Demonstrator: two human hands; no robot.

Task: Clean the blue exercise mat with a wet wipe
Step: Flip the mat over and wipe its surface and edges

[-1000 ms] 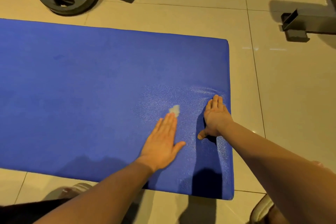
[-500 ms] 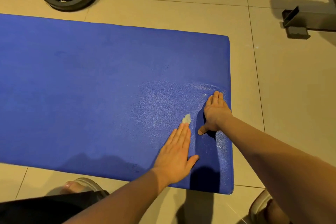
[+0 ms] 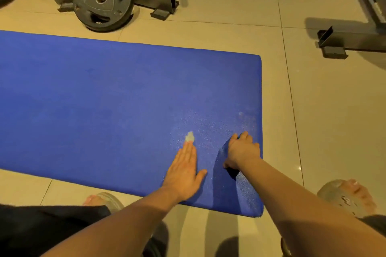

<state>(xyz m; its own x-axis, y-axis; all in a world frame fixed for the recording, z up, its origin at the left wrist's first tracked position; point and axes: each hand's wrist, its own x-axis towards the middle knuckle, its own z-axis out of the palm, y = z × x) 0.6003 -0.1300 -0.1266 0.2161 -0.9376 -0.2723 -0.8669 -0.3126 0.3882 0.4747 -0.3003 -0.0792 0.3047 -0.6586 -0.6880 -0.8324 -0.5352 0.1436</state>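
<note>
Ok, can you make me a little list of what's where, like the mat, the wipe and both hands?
mat: blue exercise mat, flat on the tiled floor
wipe: small pale wet wipe, on the mat, partly under a hand
left hand: flat, straight fingers press the wipe
right hand: rests on the mat near its right edge, holds nothing
wet patch: shiny area around both hands
behind mat: weight plate on the floor

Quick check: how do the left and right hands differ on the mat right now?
The left hand lies flat, fingers straight, with the wet wipe poking out past its fingertips; the right hand shows no wipe. The left hand sits further in on the blue exercise mat; the right hand is by its right edge, wrist raised. Both rest on the mat.
</note>
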